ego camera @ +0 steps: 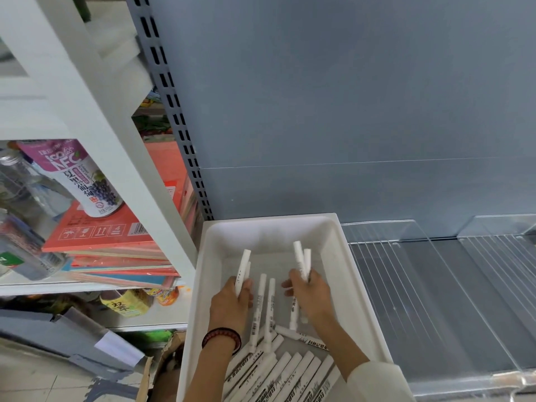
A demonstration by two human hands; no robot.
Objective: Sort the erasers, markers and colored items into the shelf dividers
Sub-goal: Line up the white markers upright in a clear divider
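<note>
A white plastic bin (pixel 345 250) sits on the shelf and holds several white markers (pixel 287 372) with black print, most lying at its near end. My left hand (pixel 230 303) grips two white markers (pixel 243 268) that point up toward the back of the bin. My right hand (pixel 309 294) grips two or three more white markers (pixel 301 258), also pointing away from me. Two markers (pixel 265 303) lie loose between my hands. No erasers or colored items show.
Clear plastic dividers (pixel 420 256) split the grey shelf (pixel 464 314) to the right of the bin into lanes. On the left a white rack (pixel 116 146) holds a grape drink can (pixel 90 184), bottles and a stack of colored paper packs (pixel 116 245). Cardboard lies on the floor below.
</note>
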